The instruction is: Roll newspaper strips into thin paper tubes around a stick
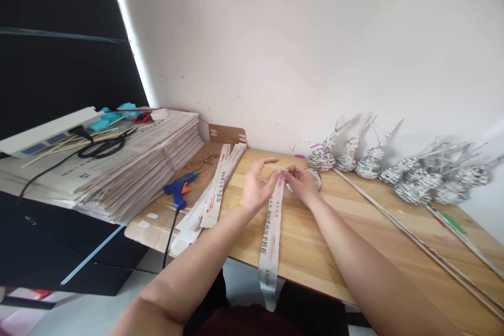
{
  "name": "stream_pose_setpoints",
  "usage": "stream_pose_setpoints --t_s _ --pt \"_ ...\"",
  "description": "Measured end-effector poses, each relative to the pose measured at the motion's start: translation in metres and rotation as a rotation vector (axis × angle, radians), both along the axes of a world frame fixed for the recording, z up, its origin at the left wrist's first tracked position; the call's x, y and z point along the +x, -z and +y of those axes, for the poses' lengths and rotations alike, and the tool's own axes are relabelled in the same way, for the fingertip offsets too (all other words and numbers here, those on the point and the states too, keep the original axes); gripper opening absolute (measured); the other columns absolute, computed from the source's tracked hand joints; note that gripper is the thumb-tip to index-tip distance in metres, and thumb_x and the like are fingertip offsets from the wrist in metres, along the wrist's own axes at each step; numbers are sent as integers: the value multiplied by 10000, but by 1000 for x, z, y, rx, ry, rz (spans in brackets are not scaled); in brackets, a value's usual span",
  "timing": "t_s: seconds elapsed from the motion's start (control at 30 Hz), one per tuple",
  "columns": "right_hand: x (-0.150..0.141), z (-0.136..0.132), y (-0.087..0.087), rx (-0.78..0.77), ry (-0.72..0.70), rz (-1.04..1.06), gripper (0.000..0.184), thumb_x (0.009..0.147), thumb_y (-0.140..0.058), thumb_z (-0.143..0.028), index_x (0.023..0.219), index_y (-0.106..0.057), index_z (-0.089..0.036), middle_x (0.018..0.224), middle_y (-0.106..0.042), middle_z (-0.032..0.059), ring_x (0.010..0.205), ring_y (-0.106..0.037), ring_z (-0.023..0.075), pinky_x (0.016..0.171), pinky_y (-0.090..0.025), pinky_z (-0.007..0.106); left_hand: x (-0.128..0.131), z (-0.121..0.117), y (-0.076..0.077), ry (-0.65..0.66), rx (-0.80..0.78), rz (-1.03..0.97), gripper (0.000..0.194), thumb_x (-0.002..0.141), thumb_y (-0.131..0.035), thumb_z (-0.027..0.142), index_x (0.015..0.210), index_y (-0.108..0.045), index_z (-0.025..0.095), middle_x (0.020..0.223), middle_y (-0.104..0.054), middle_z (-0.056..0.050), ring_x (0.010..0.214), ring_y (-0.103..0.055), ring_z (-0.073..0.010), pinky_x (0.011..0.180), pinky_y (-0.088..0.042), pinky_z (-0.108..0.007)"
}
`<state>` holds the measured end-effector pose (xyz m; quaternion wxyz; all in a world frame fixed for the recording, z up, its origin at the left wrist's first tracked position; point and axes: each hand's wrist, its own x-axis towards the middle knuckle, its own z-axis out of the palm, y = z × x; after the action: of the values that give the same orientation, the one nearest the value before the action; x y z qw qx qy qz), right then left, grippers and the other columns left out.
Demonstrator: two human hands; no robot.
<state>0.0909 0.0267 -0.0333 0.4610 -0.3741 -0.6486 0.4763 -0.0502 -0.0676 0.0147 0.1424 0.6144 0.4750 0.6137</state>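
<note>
A long newspaper strip [271, 231] runs from my fingers down across the table and hangs over its front edge. At its upper end, my left hand [260, 185] pinches the paper between thumb and a finger, the other fingers raised. Close beside it, the fingertips of my right hand [300, 181] close on the same end. Partly hidden behind my right hand lies a round woven newspaper piece [316, 177]; whether the strip touches it I cannot tell.
Left of my hands are a pile of newspaper strips [219, 189], a blue glue gun [179, 189] on cardboard and a tall newspaper stack [173, 147] bearing a power strip [47, 134]. Several woven paper forms [370, 161] line the wall; long paper rods [394, 220] lie at right.
</note>
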Motion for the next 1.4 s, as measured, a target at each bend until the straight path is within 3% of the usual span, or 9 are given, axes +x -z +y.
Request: stream_pose_setpoints --t_s 0.17,0.3,0.4,0.5,0.6,0.83,1.03,1.23,1.4 --pt "0 5 8 45 32 -46 284 760 -623 -481 785 -560 -205 617 -581 -28 516 -477 110 500 -368 237 -22 -75 -50 403 -206 -304 600 855 -603 316 1390 -343 241 1287 -556 -138 1012 -633 -220 836 -524 -378" --pt "-1 7 10 67 36 -76 240 751 -635 -428 751 -566 -198 650 -606 -13 555 -514 115 522 -388 240 -72 -104 -70 142 -211 -181 577 868 -562 378 1394 -367 242 1322 -532 -127 1039 -626 -235 802 -543 -376" --pt "0 8 12 71 22 -75 236 759 -628 -427 756 -563 -200 629 -588 -18 554 -513 118 518 -384 240 -102 -112 -57 -84 -277 284 426 830 -608 390 1216 -579 212 1229 -602 -103 1091 -588 -244 942 -478 -420" --pt "1 8 13 104 0 -92 241 772 -620 -436 769 -563 -202 645 -591 -17 554 -493 116 521 -381 242 -111 -118 -29 -98 -383 768 361 796 -644 367 1131 -647 233 1226 -608 -96 1163 -535 -280 1025 -393 -483" --pt "3 8 13 144 14 -133 243 775 -619 -437 777 -574 -198 677 -604 -7 576 -487 121 531 -383 245 -109 -123 -4 -178 -443 997 353 810 -592 245 1160 -635 232 1320 -539 -110 1205 -490 -309 1003 -396 -516" --pt "3 4 11 157 28 -173 257 778 -611 -448 783 -581 -192 700 -603 3 587 -470 121 532 -368 244 -102 -130 10 -128 -501 1046 577 749 -449 27 1287 -540 215 1326 -540 -93 1235 -485 -242 1028 -411 -404" --pt "4 3 9 161 23 -193 254 787 -600 -448 778 -577 -195 688 -599 0 566 -459 119 530 -368 248 -106 -125 22 -235 -387 1006 303 872 -448 156 1078 -667 200 1176 -648 -75 1087 -591 -223 960 -468 -371" --pt "4 2 6 163 13 -184 268 778 -602 -459 779 -577 -193 701 -605 9 584 -478 129 547 -390 260 -128 -131 10 -324 -290 913 292 896 -436 189 1041 -688 194 1105 -693 -60 1063 -615 -205 969 -461 -342" --pt "3 1 5 156 19 -193 273 772 -602 -464 773 -582 -192 681 -592 1 576 -470 126 550 -389 263 -144 -141 3 -294 -359 912 267 903 -465 260 1012 -701 204 1062 -710 -48 1026 -629 -209 937 -473 -334"
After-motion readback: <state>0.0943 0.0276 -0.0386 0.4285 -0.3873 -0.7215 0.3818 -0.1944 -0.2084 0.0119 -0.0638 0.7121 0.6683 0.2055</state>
